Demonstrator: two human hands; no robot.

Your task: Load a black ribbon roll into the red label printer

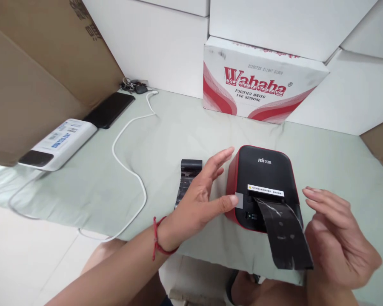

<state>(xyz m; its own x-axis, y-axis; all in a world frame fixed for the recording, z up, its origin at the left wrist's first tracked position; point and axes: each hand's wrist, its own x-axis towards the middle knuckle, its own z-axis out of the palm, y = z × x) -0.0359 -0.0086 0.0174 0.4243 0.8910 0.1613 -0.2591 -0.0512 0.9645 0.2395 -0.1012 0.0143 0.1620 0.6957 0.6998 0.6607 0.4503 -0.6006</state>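
Note:
A red and black label printer (264, 174) marked FEIE sits on the cloth-covered table. From its front slot a black glossy strip (285, 238) hangs down toward the table's edge. My left hand (201, 191) is open at the printer's left side, its thumb by the grey square near the front corner. To the right of the strip is my right hand (338, 238), fingers loosely bent and apart, with nothing visible in it. Partly hidden behind my left hand lies a small roll of black film (190, 168), some of it unrolled.
A Wahaha water carton (258, 85) stands at the back against white boxes (166, 51). Along the left, by a brown cardboard box (44, 63), lie a white device (62, 142), a black phone (111, 109) and keys (134, 86). A white cable (127, 170) curves across the cloth.

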